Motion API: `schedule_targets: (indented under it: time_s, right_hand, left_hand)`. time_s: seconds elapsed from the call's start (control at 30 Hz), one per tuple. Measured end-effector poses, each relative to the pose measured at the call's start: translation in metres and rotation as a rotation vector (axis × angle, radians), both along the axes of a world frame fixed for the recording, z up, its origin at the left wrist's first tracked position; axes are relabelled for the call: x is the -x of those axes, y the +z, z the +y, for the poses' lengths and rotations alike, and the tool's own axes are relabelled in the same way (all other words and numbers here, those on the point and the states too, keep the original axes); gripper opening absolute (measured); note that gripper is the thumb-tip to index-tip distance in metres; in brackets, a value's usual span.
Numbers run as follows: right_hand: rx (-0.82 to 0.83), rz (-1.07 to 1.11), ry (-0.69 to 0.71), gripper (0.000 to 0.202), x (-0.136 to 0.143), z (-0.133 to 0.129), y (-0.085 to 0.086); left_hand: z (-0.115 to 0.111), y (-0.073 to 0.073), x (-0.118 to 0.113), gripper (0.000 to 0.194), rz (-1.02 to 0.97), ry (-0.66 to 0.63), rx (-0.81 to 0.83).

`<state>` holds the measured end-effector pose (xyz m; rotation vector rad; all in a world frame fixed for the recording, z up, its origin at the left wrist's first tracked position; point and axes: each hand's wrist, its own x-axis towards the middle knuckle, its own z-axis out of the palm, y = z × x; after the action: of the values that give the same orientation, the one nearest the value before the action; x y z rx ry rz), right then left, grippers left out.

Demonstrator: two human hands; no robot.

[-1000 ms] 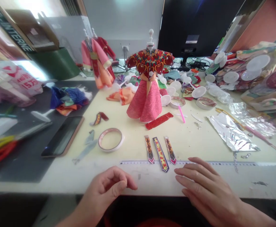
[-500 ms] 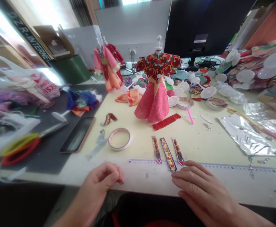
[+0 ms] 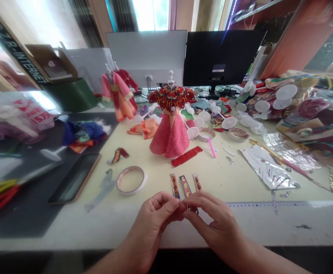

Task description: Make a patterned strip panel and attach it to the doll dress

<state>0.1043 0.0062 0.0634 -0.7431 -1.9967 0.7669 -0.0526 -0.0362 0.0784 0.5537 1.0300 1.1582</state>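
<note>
My left hand (image 3: 155,217) and my right hand (image 3: 216,215) meet above the front of the table, fingertips pinched close together. A tiny pale bit shows by the right fingertips, too small to name. Just behind the hands lie three patterned ribbon strips (image 3: 185,185), their lower ends partly hidden by the fingers. A ruler (image 3: 257,204) runs along the table, emerging to the right of my right hand. Beyond the strips, a small dress form (image 3: 169,131) wears a red patterned top and pink skirt. A flat red strip (image 3: 187,156) lies at its foot.
A tape roll (image 3: 130,180) and a phone (image 3: 75,179) lie to the left, with blurred scissors (image 3: 3,194) beyond. On the right is a white packet (image 3: 269,169) with small trinkets. Monitors (image 3: 223,57), fabric scraps and white doll stands crowd the back.
Both hands have risen from the table edge and come together, fingertips pinching. The right hand moved left and now covers the strips' lower ends. The view has tilted up and shifted right.
</note>
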Motion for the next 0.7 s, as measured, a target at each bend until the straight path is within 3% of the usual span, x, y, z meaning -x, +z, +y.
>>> schedule_targets:
  time_s: [0.17, 0.27, 0.5, 0.6, 0.7]
  right_hand:
    - [-0.153, 0.011, -0.003, 0.012, -0.008, 0.007, 0.003]
    - [-0.158, 0.02, -0.009, 0.012, -0.012, 0.011, 0.009]
    - [0.071, -0.157, -0.077, 0.029, -0.02, 0.025, 0.022]
    - [0.23, -0.075, -0.035, 0.031, -0.016, 0.036, 0.027]
    - [0.504, 0.056, 0.003, 0.032, -0.01, 0.046, 0.03]
  left_hand:
    - [0.005, 0.0, -0.008, 0.017, -0.113, 0.012, 0.023]
    - [0.009, 0.002, -0.01, 0.019, -0.116, 0.012, 0.033]
    - [0.026, 0.01, -0.015, 0.021, -0.016, -0.01, 0.01]
    - [0.038, 0.01, -0.016, 0.019, 0.018, 0.011, -0.029]
    - [0.049, 0.01, -0.018, 0.017, 0.044, 0.048, -0.1]
